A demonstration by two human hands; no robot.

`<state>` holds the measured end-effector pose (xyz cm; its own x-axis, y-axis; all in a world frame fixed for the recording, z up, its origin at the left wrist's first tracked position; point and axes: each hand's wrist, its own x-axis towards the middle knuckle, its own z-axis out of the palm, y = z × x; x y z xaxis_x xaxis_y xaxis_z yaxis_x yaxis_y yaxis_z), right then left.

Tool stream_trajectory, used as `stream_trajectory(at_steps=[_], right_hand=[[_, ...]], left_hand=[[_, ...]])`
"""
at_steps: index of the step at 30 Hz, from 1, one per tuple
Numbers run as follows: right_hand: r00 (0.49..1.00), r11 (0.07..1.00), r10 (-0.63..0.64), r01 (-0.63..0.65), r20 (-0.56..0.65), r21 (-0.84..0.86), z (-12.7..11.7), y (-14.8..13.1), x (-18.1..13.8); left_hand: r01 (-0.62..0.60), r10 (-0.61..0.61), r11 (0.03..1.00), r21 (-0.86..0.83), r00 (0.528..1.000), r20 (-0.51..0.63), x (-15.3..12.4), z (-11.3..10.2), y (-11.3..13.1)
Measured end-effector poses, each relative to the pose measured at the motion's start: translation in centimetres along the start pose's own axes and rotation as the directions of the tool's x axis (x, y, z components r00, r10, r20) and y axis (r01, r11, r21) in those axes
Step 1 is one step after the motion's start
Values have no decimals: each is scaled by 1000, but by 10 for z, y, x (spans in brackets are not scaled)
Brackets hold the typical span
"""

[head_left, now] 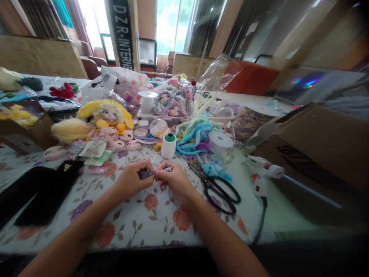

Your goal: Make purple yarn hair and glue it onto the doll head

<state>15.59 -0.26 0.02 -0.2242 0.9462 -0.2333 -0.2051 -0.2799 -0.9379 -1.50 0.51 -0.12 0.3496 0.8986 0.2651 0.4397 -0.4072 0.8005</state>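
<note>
Over the middle of the flowered tablecloth, my left hand is closed in a pinch on a small tuft of purple-grey yarn. My right hand pinches at the tuft's other end, and the fingertips of both hands meet there. A small skin-toned piece with dark marks peeks out under my right fingers; what it is I cannot make out. Just beyond the hands stands a white thread cone with a green top. Black-handled scissors lie to the right of my right hand.
A white glue gun with a clear stick lies right, before a large cardboard box. Doll face pieces, a yellow-eared doll and blue yarn crowd the back. Black cloth-like pieces lie left.
</note>
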Motion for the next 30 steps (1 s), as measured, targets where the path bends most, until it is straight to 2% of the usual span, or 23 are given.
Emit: stream_trajectory(at_steps=[5,12,22,25,27,29,30], right_hand=[[1000,1000,10,-10,17,-4,-1,0,1],[996,999,15,-11,84,-42,-5,-4,1],[994,999,0,3,106,-35,-1,-5,-2],[997,997,-76,76,-4,-20,-8,-10,3],[954,968,-245,232,-171,-91,-22,-19,6],[838,893,-437,363,-326,-265,-43,-32,7],[776,850,-506,375,-376,-369,-54,-39,7]], left_hand=[[-82,83,995,56,996,-20,-1,0,8],[-173,176,981,88,984,-36,-3,1,5],[-154,159,984,85,986,-59,-5,1,2],[-60,62,998,18,990,-130,-2,-2,0],[47,-61,997,-69,974,-217,1,-5,-2],[137,-187,973,-184,939,-288,4,-9,-3],[162,-235,956,-246,922,-307,6,-11,-3]])
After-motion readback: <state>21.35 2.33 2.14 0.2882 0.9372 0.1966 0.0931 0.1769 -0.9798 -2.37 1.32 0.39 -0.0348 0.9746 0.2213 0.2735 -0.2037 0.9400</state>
